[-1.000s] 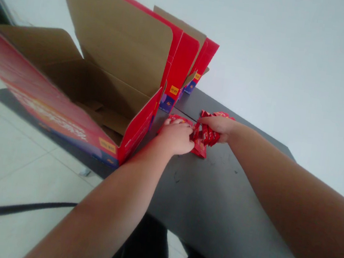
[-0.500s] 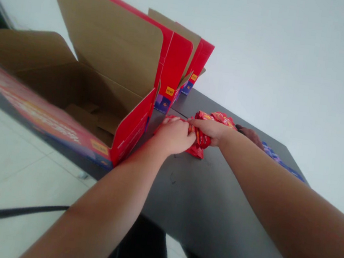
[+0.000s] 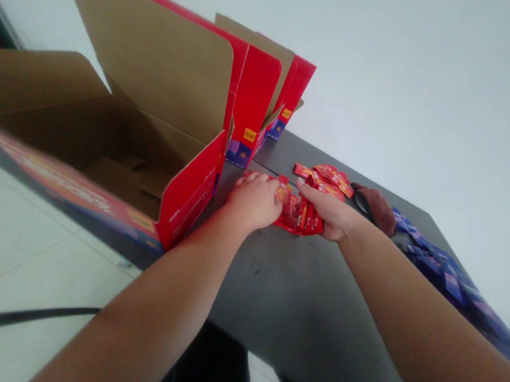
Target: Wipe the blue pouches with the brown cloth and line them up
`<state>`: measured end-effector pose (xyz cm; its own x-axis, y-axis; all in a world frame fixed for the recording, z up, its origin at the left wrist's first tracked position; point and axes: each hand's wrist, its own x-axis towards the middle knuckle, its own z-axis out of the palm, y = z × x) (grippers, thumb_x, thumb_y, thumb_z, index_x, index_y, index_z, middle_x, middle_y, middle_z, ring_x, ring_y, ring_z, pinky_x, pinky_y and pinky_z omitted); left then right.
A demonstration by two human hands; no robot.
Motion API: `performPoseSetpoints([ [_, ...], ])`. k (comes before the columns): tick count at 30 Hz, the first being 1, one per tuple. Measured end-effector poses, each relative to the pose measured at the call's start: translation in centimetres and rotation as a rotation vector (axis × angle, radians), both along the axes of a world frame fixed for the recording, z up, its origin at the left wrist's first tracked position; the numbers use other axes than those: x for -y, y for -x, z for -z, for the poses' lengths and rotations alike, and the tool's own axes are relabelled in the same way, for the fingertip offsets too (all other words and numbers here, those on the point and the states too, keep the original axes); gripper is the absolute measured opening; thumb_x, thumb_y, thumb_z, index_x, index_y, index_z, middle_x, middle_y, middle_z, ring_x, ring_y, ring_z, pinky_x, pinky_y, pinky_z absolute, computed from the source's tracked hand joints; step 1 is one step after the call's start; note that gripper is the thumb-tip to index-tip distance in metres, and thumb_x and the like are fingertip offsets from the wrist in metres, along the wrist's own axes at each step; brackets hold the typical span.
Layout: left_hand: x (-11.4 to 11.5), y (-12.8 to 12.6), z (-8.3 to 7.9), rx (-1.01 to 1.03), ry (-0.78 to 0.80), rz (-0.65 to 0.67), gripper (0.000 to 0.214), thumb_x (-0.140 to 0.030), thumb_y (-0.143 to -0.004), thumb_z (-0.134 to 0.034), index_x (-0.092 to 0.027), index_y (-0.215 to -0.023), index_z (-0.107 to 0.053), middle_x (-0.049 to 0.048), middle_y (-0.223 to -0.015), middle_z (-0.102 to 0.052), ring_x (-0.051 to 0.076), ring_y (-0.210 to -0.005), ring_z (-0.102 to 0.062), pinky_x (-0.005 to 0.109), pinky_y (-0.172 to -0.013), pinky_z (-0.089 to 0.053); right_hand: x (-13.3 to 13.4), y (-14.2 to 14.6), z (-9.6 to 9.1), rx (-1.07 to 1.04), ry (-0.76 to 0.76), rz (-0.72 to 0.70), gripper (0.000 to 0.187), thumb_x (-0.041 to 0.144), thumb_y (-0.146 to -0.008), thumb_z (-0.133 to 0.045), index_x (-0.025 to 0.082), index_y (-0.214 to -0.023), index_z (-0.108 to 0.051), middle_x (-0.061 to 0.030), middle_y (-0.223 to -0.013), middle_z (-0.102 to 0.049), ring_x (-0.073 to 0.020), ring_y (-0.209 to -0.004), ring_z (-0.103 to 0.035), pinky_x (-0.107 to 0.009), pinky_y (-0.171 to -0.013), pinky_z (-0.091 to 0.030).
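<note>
Small red snack packets with orange print lie bunched on the dark grey table (image 3: 299,284). My left hand (image 3: 256,200) is closed over red packets (image 3: 287,204), its fingers curled across their left end. Between thumb and fingers, my right hand (image 3: 327,210) grips a bundle of red packets (image 3: 308,218) standing on edge. More loose red packets (image 3: 332,176) lie just behind the right hand. The open red cardboard box (image 3: 188,198), brown inside, stands left of my left hand. Part of what my left fingers hold is hidden.
Behind the open box stand other red boxes (image 3: 254,103) with raised flaps, near the white wall (image 3: 415,80). A brown cloth-like item (image 3: 379,210) and a pile of blue-purple packaging (image 3: 442,266) lie at the right. A dark strap or bar (image 3: 22,314) crosses the lower left.
My right hand has moved slightly right and towards me with the bundle of packets, drawing apart from my left hand. More of the packets between the hands now shows.
</note>
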<state>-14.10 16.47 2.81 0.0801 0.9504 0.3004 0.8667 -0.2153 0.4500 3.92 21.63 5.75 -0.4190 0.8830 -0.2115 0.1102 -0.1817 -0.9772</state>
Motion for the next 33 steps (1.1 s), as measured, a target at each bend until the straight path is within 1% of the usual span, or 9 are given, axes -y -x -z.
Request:
performPoseSetpoints([
  [4,-0.5,-0.5,0.3,-0.003,-0.039,0.181,0.028,-0.024,-0.104,-0.064,-0.025,-0.13,-0.073,0.009,-0.148,-0.067,0.031,-0.148,-0.051,0.056,-0.126,-0.035,2.3,-2.5,0.7,-0.077,0.178,0.071,0.025,0.051,-0.101,-0.07,0.026,-0.101,-0.073,-0.0087,-0.09,-0.083,-0.0312,-0.092,-0.082,-0.044,-0.079,-0.07],
  [8,-1.0,-0.8,0.5,-0.007,-0.039,0.233,0.021,-0.038,-0.104,-0.069,-0.019,-0.113,-0.074,0.0093,-0.131,-0.073,0.028,-0.128,-0.065,0.055,-0.115,-0.048,4.2,-4.8,1.8,-0.14,0.288,0.217,0.016,0.036,-0.099,-0.075,0.021,-0.104,-0.076,-0.0105,-0.097,-0.084,-0.0264,-0.084,-0.082,-0.036,-0.076,-0.07],
  [12,-0.5,-1.2,0.0,0.014,-0.076,0.231,0.013,-0.029,-0.102,-0.067,-0.019,-0.097,-0.074,0.0092,-0.114,-0.076,0.029,-0.121,-0.067,0.053,-0.111,-0.049,5.4,-6.1,2.7,-0.186,0.26,0.299,0.01,0.023,-0.093,-0.08,0.019,-0.1,-0.075,-0.0084,-0.089,-0.083,-0.0227,-0.074,-0.08,-0.031,-0.071,-0.069],
  [15,0.7,-2.7,-0.7,0.065,-0.118,0.234,0.02,-0.029,-0.104,-0.057,-0.021,-0.093,-0.072,0.0108,-0.11,-0.076,0.031,-0.121,-0.065,0.05,-0.111,-0.047,5.9,-6.2,3.2,-0.251,0.206,0.358,0.009,0.019,-0.091,-0.078,0.019,-0.099,-0.074,-0.0065,-0.09,-0.083,-0.0217,-0.076,-0.08,-0.031,-0.073,-0.068],
  [19,2.6,-6.0,-0.9,0.158,-0.083,0.278,0.027,-0.047,-0.105,-0.058,-0.024,-0.106,-0.071,0.0063,-0.101,-0.076,0.026,-0.095,-0.071,0.037,-0.082,-0.055,6.6,-6.1,4.2,-0.339,0.138,0.421,0.016,0.023,-0.087,-0.081,0.019,-0.1,-0.074,-0.0052,-0.09,-0.083,-0.0234,-0.081,-0.081,-0.033,-0.076,-0.068],
  [21,2.9,-7.4,-0.6,0.19,-0.044,0.292,0.019,-0.041,-0.102,-0.062,-0.024,-0.095,-0.068,0.0032,-0.089,-0.075,0.022,-0.081,-0.07,0.033,-0.069,-0.051,6.8,-6.2,4.6,-0.366,0.121,0.436,0.021,0.026,-0.084,-0.084,0.018,-0.1,-0.074,-0.0055,-0.089,-0.082,-0.025,-0.081,-0.081,-0.034,-0.076,-0.068],
  [24,2.6,-8.5,0.2,0.233,-0.014,0.271,0.016,-0.029,-0.102,-0.058,-0.023,-0.088,-0.064,0.001,-0.081,-0.072,0.019,-0.072,-0.067,0.03,-0.061,-0.046,7.1,-6.6,4.8,-0.394,0.105,0.438,0.029,0.029,-0.079,-0.088,0.019,-0.103,-0.074,-0.0053,-0.091,-0.082,-0.0261,-0.083,-0.081,-0.036,-0.075,-0.068],
  [29,1.7,-8.6,1.0,0.254,-0.018,0.214,0.021,-0.036,-0.108,-0.052,-0.022,-0.104,-0.067,0.002,-0.093,-0.077,0.017,-0.077,-0.071,0.027,-0.065,-0.051,7.0,-7.5,4.1,-0.37,0.081,0.436,0.035,0.019,-0.072,-0.088,0.018,-0.104,-0.073,-0.0068,-0.092,-0.082,-0.0268,-0.08,-0.081,-0.037,-0.073,-0.069],
  [33,1.5,-7.7,0.1,0.162,-0.074,0.183,0.036,-0.041,-0.112,-0.042,-0.021,-0.109,-0.072,0.0064,-0.104,-0.08,0.022,-0.094,-0.073,0.035,-0.084,-0.056,6.2,-8.2,3.2,-0.287,0.017,0.443,0.034,0.015,-0.074,-0.084,0.019,-0.106,-0.073,-0.0085,-0.096,-0.082,-0.0283,-0.082,-0.081,-0.039,-0.072,-0.069],
])
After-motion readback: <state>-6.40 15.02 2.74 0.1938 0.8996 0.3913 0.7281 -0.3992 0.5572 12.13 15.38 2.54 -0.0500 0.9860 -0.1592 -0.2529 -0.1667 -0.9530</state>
